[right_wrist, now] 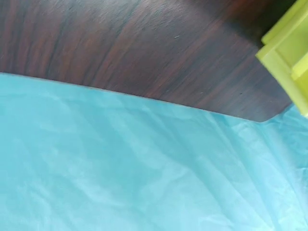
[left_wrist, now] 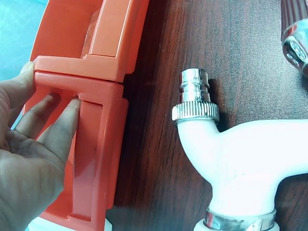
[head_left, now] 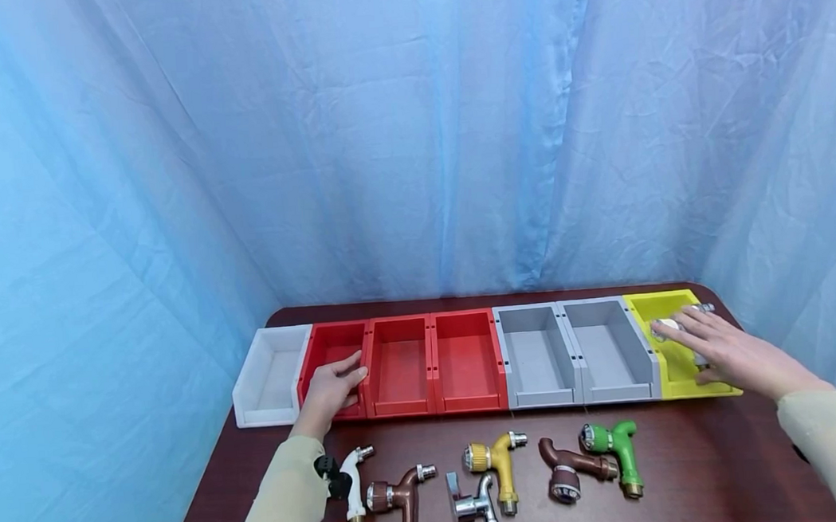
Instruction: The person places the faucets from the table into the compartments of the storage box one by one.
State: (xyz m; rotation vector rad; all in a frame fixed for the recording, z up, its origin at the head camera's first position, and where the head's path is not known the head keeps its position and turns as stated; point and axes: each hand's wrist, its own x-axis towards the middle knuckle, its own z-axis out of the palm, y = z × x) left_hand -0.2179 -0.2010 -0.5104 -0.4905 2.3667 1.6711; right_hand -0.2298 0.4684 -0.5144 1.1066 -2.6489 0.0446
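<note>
My left hand is at the leftmost red bin, fingers inside it and thumb over the wall beside the middle red bin. In the left wrist view the same hand pinches that wall. Over the yellow bin at the far right, my right hand grips a white tap with chrome ends; the palm and fingers hide most of its body. The right wrist view catches only a corner of the yellow bin, without the hand.
A white bin and two grey bins share the row. In front lie a white tap, two brown taps, a chrome tap, a yellow tap and a green tap. Blue curtains surround the table.
</note>
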